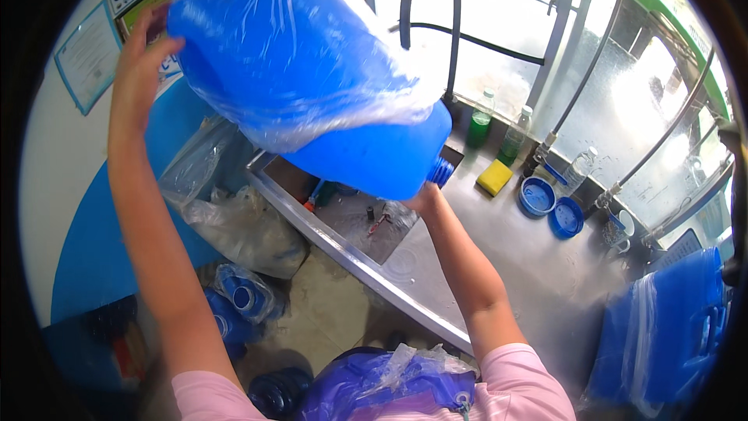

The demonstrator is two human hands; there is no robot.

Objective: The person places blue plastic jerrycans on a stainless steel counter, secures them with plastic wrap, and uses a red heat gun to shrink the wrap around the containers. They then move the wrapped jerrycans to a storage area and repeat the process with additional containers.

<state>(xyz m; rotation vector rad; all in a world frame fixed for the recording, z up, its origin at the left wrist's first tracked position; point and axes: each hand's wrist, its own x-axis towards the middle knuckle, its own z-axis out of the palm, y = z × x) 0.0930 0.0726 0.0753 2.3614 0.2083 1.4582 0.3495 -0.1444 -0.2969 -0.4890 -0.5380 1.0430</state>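
Observation:
A large blue plastic water jug point(366, 160) is held up, tilted, over the steel sink. Clear plastic film point(288, 54) wraps most of its body, and its bare threaded neck points right and down. My left hand point(148, 51) grips the jug's upper left end, some fingers hidden behind it. Close to the neck, my right hand point(425, 199) supports the jug from below; most of its fingers are out of sight behind the jug. Below it, the sink basin point(343, 222) contains a few small items, among them a red-and-white one.
A black curved faucet point(454, 31) rises behind the sink. Along the counter stand green-liquid bottles point(481, 117), a yellow sponge point(495, 178) and blue round lids point(538, 196). Another blue jug point(658, 335) stands at right. Plastic bags point(249, 226) and more jugs point(245, 296) lie lower left.

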